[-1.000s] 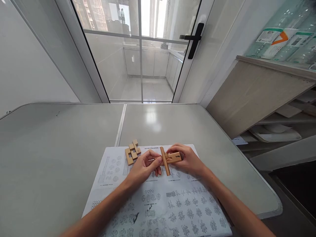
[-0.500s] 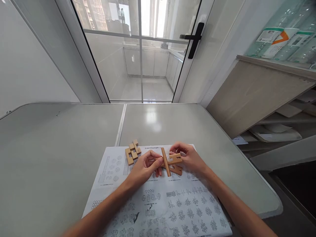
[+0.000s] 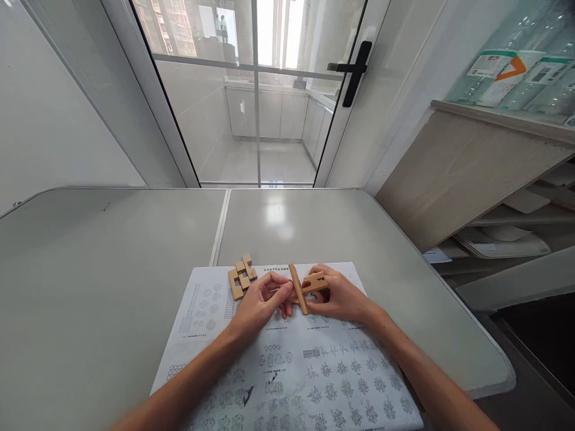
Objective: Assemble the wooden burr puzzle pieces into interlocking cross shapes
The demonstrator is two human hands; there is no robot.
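Observation:
Both my hands hold a crossed pair of wooden puzzle bars just above a printed instruction sheet. My left hand pinches the left end of the cross with thumb and fingers closed. My right hand grips the bar marked with a black squiggle from the right. A small cluster of notched wooden pieces lies on the sheet's far left corner, a little left of my left hand.
The grey table has a seam down its middle and a rounded right edge. A glass door with a black handle stands behind it. Wooden shelves with papers stand at the right.
Half a second ago a third wooden bar lay visible under my right hand; now that hand has closed in on the cross and the bar is hidden. The cross has shifted slightly left.

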